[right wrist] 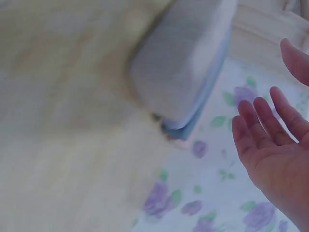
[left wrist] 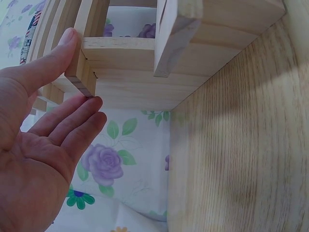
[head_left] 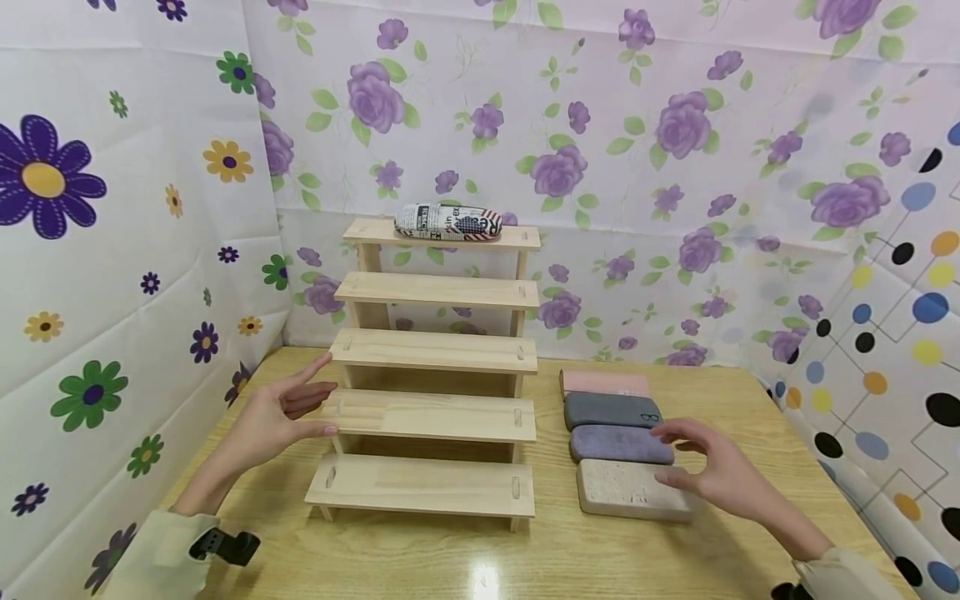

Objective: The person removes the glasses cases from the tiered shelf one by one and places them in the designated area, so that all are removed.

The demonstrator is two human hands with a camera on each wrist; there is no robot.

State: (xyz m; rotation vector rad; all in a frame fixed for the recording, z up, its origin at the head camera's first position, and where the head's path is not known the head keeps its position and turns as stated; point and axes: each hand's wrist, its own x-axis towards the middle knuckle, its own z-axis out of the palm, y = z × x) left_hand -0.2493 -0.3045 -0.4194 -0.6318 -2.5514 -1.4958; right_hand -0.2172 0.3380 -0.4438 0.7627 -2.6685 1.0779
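Observation:
A stepped wooden shelf (head_left: 431,483) with several tiers stands on the table. My left hand (head_left: 266,417) is at its left side, fingers fairly straight, thumb and fingertips close to a board's end (left wrist: 79,72); whether they touch it I cannot tell. My right hand (head_left: 720,471) hovers by the right ends of several glasses cases, fingers loosely bent and holding nothing. Nearest it is a beige case (head_left: 633,490); behind it lie a purple case (head_left: 622,445), a dark grey case (head_left: 607,410) with a glasses mark, and a pink case (head_left: 606,383). A newspaper-print glasses case (head_left: 448,222) rests on the top tier.
The wood-grain table (head_left: 420,558) runs back to a wall cloth (head_left: 465,150) with purple roses. Patterned cloths also hang at the left (head_left: 150,292) and right (head_left: 892,400). A black wrist strap (head_left: 225,546) is on the left sleeve.

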